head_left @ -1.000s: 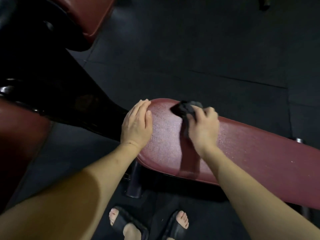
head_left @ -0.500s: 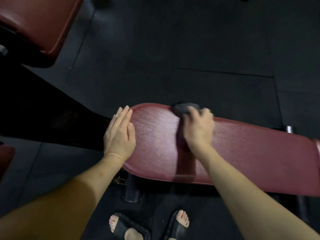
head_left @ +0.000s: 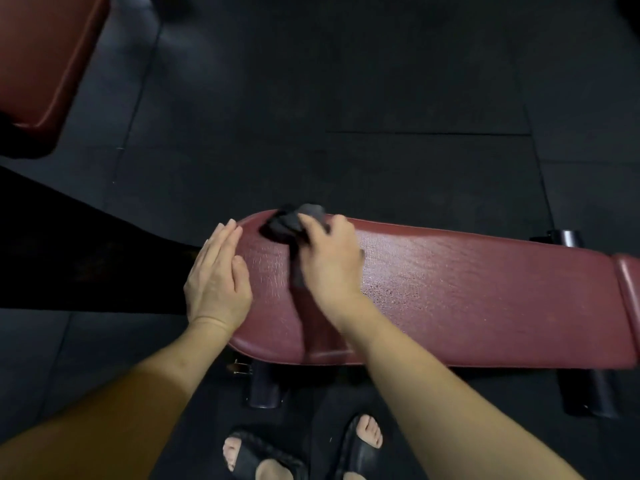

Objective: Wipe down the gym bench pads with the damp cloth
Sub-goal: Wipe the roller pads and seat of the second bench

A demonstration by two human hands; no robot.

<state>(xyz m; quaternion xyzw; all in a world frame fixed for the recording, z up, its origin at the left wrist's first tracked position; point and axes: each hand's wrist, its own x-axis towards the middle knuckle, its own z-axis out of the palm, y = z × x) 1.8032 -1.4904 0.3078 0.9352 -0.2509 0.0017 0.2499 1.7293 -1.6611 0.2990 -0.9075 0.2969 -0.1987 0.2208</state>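
Observation:
A long dark-red bench pad (head_left: 467, 299) runs from the centre to the right edge, its surface shiny and wet-looking. My right hand (head_left: 330, 261) presses a bunched black cloth (head_left: 294, 221) onto the pad near its rounded left end, by the far edge. My left hand (head_left: 216, 282) lies flat with fingers together on the pad's left end, holding nothing. A second red pad section (head_left: 628, 299) begins at the far right, past a seam.
Another red padded seat (head_left: 45, 60) fills the top left corner, above a black machine frame (head_left: 79, 258) at the left. Black bench legs (head_left: 265, 386) stand under the pad. My sandalled feet (head_left: 301, 448) are on the dark rubber floor tiles (head_left: 346, 98).
My right hand has moved the cloth leftward along the pad's far edge towards the rounded end. My left hand stays on the left end. The view has shifted right.

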